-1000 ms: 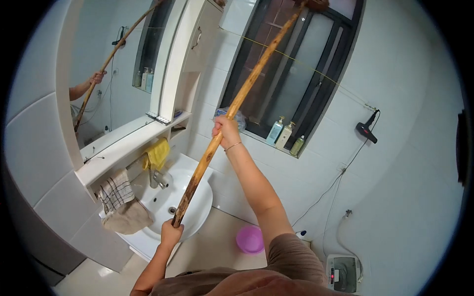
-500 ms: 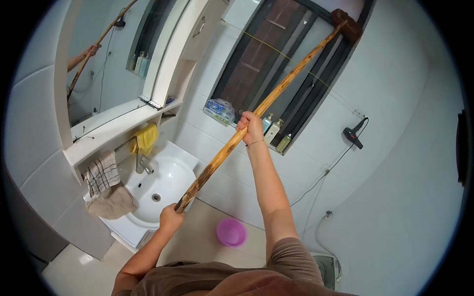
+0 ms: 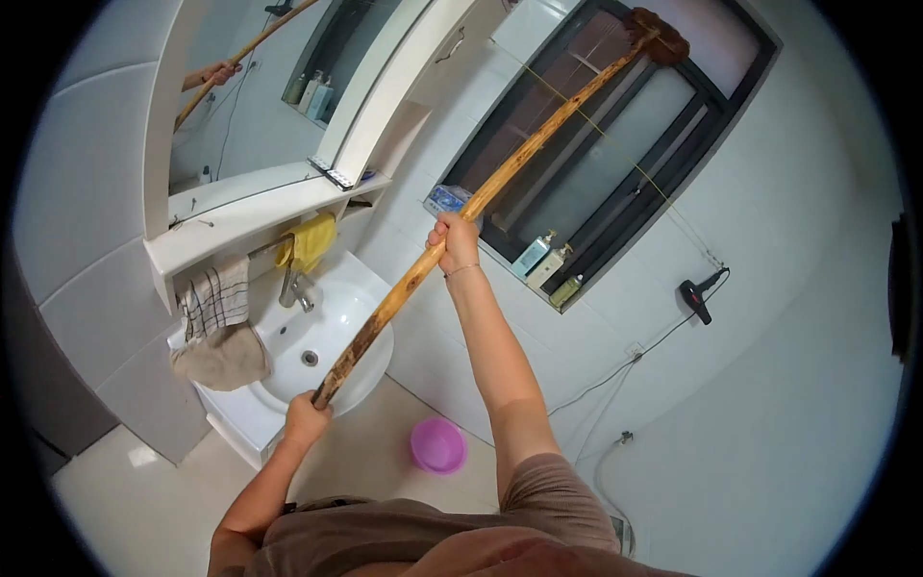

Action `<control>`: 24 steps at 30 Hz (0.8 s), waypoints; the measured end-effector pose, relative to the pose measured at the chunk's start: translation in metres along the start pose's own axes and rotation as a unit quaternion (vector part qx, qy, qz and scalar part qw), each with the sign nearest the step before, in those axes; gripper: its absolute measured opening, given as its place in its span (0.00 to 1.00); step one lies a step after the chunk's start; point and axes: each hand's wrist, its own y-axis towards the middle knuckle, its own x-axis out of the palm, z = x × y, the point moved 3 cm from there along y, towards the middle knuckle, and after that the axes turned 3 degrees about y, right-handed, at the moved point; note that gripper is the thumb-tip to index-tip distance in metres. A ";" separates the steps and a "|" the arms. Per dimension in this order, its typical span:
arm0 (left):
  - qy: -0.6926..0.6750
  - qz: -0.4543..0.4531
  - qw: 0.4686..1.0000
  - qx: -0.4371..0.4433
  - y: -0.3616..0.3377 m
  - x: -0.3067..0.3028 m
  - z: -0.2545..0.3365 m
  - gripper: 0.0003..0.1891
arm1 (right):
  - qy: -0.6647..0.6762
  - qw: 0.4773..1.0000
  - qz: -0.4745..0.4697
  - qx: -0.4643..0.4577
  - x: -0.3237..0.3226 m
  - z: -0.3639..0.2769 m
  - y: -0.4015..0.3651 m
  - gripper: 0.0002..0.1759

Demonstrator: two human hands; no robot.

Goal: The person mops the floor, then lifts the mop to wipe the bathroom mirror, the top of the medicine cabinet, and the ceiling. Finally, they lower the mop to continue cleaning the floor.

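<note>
A long wooden-handled mop (image 3: pixel 524 154) slants across the view from lower left to upper right. Its shaggy brown head (image 3: pixel 660 38) overlaps the upper part of the dark-framed window (image 3: pixel 630 144). My left hand (image 3: pixel 309 419) is closed around the dark lower end of the handle, beside the white sink (image 3: pixel 362 354). Higher up, around the middle of the pole, my right hand (image 3: pixel 456 240) wraps it with the arm stretched forward.
Pump bottles (image 3: pixel 535 253) and a blue-and-white package (image 3: pixel 448 199) stand on the window sill. A yellow cord (image 3: pixel 596 123) crosses the window. Cloths (image 3: pixel 216 300) hang by the sink, below the mirror (image 3: pixel 260 115). A hair dryer (image 3: pixel 694 300) hangs on the wall; a pink basin (image 3: pixel 438 446) sits on the floor.
The mop head has shifted from the window's right-hand frame leftward over the upper panes. Both hands sit farther left in view, still on the handle, and the camera view has shifted.
</note>
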 end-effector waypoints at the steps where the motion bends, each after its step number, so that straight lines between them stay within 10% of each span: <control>1: 0.002 0.006 1.000 -0.001 0.001 -0.008 0.001 0.11 | 0.005 1.000 -0.006 0.004 0.004 0.003 0.002 0.08; 24: 0.019 0.041 0.998 0.044 0.004 -0.007 -0.031 0.06 | 0.067 0.997 -0.028 -0.012 0.002 0.015 -0.029 0.06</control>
